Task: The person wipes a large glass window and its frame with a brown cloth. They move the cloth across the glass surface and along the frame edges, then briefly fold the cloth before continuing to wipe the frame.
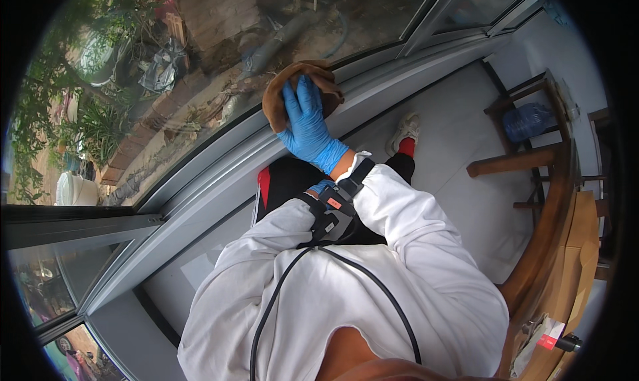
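My right hand (pixel 310 126), in a blue disposable glove, presses a brown cloth (pixel 279 99) against the lower part of a window pane (pixel 214 76), close to its bottom frame. The cloth is bunched around the fingertips. Lower down, my left hand (pixel 322 186), also in a blue glove, is mostly hidden behind the right wrist and its strapped black device (pixel 339 199). What the left hand touches and how its fingers lie cannot be seen.
The grey metal window sill and frame (pixel 234 154) run diagonally before me. At the right are a wooden chair (pixel 514 164), a clear blue water bottle (pixel 529 121) and a cardboard box (pixel 574 261). Plants and a white bucket (pixel 76 189) are outside the glass.
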The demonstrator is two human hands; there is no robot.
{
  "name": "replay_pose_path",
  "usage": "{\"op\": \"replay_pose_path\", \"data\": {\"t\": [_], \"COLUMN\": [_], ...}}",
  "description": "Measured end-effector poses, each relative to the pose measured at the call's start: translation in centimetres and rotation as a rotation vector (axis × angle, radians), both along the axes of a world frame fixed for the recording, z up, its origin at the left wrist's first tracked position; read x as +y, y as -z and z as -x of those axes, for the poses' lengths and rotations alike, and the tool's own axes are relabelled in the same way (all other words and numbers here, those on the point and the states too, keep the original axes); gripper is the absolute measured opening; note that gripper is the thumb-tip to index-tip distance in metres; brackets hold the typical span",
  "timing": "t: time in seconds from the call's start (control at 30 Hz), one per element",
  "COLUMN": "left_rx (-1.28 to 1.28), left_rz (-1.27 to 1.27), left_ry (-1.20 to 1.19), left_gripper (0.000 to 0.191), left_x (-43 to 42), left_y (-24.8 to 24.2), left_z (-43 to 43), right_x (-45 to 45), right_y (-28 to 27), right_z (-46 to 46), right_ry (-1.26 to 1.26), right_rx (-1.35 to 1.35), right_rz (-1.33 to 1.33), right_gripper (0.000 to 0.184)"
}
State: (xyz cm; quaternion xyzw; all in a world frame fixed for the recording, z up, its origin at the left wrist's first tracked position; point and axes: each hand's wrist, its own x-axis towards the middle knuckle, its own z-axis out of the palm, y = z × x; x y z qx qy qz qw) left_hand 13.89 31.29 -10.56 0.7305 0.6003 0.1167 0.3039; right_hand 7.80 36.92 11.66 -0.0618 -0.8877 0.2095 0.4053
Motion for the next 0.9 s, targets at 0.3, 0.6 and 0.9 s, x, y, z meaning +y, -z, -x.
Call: {"op": "replay_pose_path", "data": {"t": [0.3, 0.6, 0.9], "left_rx": [0.186, 0.184, 0.209], "left_rz": [0.252, 0.265, 0.255], "left_ry": [0.115, 0.158, 0.165], "left_gripper": [0.044, 0.045, 0.045], "left_x": [0.0, 0.2, -0.4], "left_y": [-3.9, -3.3, -2.2], "left_z": [0.3, 0.2, 0.4], "right_x": [10.3, 16.3, 5.7], "right_y": [0.1, -9.6, -9.4], "right_z": [-2.8, 0.1, 2.0], "right_ry": [0.352, 0.239, 0.07], "right_rx": [-0.176, 0.508, 0.017], "right_rz": [-0.424, 0.408, -0.362], "right_gripper": [0.06, 0.077, 0.08]}}
